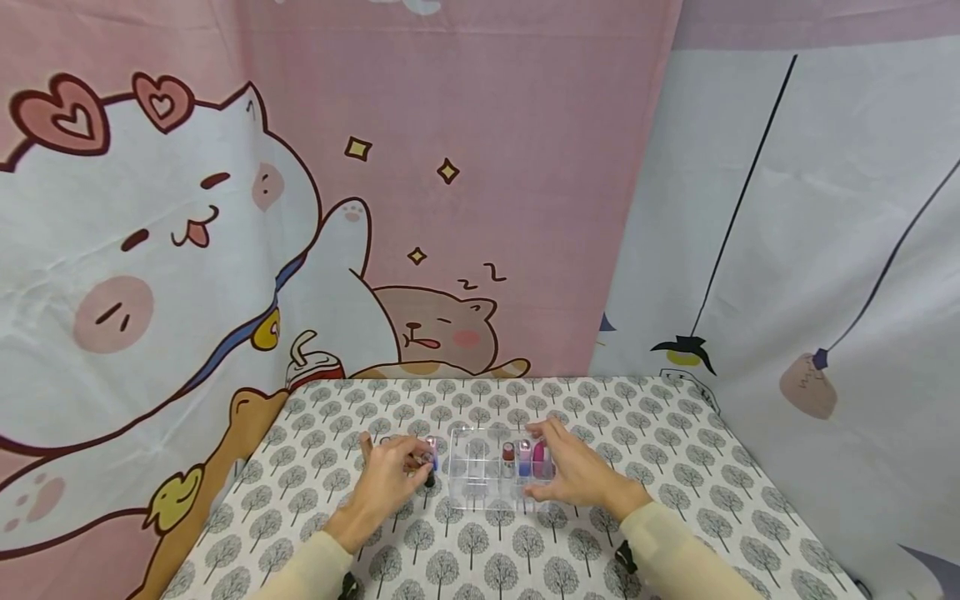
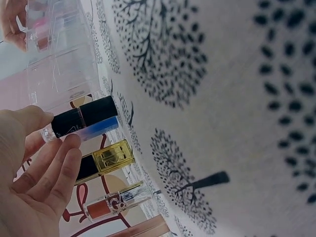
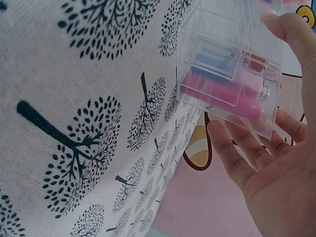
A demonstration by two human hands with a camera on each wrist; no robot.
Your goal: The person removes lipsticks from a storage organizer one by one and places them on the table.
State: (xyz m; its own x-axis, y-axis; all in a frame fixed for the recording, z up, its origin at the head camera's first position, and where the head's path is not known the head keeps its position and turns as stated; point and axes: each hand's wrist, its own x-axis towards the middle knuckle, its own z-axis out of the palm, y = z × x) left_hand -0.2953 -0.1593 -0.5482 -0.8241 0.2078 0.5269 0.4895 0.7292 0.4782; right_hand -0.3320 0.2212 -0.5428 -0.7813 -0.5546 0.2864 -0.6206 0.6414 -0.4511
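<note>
Black lipstick (image 2: 84,117) sits in your left hand (image 1: 392,468), its clear end pinched between thumb and fingers; you can't tell whether its lower end touches the tree-print cloth (image 1: 472,542). Just beside it, at 12 o'clock in the head view, stands a blue-and-pink tube (image 1: 432,443), and at 10 o'clock is a brown tube (image 1: 366,446). Between them, your left wrist view shows a gold-and-black lipstick (image 2: 111,158) and a clear orange one (image 2: 116,205). At 3 o'clock lies the clear organizer (image 1: 474,507); your right hand (image 1: 573,468) grips its 3 o'clock end, thumb and fingers spread wide around compartments holding red-brown (image 1: 508,452), blue-pink (image 1: 524,458) and magenta tubes (image 1: 538,457).
</note>
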